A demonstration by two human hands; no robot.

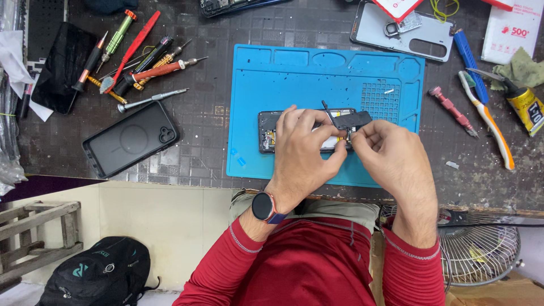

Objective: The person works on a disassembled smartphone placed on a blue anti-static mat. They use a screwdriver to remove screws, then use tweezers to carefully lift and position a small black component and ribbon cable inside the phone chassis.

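An opened phone (268,131) lies flat on a blue repair mat (294,79), its insides showing. My left hand (303,150) rests over the middle of the phone, fingers pressing down on it. My right hand (385,150) sits at the phone's right end and pinches a small black cover piece (352,119) that tilts up off the phone. A thin black strip sticks up from that piece. A watch is on my left wrist.
Several screwdrivers (144,65) lie at the back left, beside a black phone case (131,141). A grey phone back cover (402,34), a blue tool (467,52), an orange-handled tool (492,127) and a glue tube (527,105) lie right. A fan (481,249) and backpack (99,275) sit on the floor.
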